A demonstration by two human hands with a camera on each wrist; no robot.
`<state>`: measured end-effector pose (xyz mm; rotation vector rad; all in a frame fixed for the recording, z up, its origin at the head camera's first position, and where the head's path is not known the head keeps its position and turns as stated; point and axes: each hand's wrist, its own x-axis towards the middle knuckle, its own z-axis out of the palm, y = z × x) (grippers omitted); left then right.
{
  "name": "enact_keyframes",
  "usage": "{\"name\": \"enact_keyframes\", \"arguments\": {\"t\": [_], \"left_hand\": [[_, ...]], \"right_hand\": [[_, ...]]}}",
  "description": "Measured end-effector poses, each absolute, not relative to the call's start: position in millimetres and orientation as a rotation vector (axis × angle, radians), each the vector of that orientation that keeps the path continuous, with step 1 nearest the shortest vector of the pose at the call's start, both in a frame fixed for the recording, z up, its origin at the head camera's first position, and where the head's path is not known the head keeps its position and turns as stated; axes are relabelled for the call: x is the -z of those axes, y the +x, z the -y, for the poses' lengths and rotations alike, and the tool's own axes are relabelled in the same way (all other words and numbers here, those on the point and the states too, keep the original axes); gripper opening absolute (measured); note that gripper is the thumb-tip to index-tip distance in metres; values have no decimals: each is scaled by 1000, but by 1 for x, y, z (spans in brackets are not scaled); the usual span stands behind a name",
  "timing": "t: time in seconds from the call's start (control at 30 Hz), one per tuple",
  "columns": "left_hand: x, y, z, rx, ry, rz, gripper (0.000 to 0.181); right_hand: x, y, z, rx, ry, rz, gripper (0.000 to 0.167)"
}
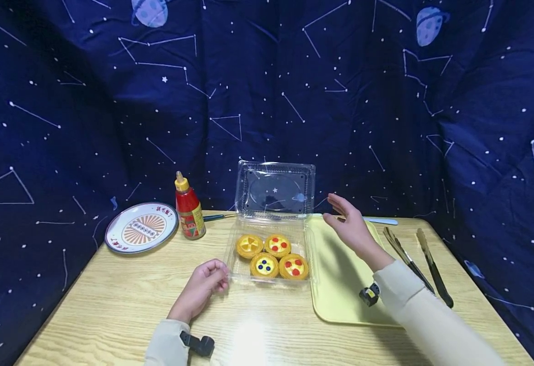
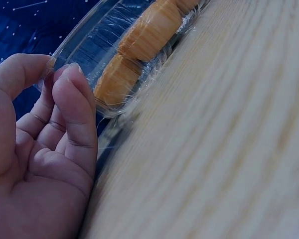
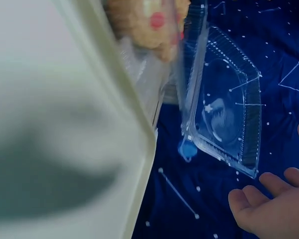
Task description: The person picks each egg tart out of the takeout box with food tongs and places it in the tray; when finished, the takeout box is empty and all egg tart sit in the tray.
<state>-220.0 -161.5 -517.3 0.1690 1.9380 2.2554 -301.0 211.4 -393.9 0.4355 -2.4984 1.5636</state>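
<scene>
A clear plastic box (image 1: pixel 267 280) stands on the table with its lid (image 1: pixel 276 190) raised at the back; it holds several tarts (image 1: pixel 264 265) with red, blue and orange toppings. My left hand (image 1: pixel 201 287) is at the box's front left corner, its thumb and fingers pinching the rim, as the left wrist view shows (image 2: pixel 50 134). To the right of the lid, my right hand (image 1: pixel 351 229) is raised above the yellow tray (image 1: pixel 340 305), fingers extended and holding nothing. In the right wrist view that hand (image 3: pixel 276 204) is beside the lid (image 3: pixel 224 109), apart from it.
A patterned plate (image 1: pixel 142 227) and a red sauce bottle (image 1: pixel 190 211) with a yellow cap stand at the back left. Tongs (image 1: pixel 433 264) lie right of the tray. Behind the box are a dark green handle (image 1: pixel 214 217) and a light blue one (image 1: pixel 381 221).
</scene>
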Motion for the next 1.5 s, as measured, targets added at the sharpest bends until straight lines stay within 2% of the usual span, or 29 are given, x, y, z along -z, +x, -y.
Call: {"name": "enact_keyframes", "arguments": {"t": [0.27, 0.67, 0.87, 1.23, 1.5], "left_hand": [[514, -221, 161, -2258, 168, -1940, 20], [514, -216, 164, -2263, 135, -1939, 18], [515, -215, 164, -2285, 104, -1936, 17], [514, -216, 162, -2290, 92, -1934, 14], [512, -216, 160, -2272, 102, -1935, 14]], "right_hand": [[396, -269, -245, -1249, 548, 2565, 59], [401, -232, -297, -1042, 423, 2675, 65], [406, -223, -329, -1008, 344, 2761, 70], [428, -218, -385, -814, 273, 2768, 70], [444, -218, -402, -768, 247, 2756, 71]]}}
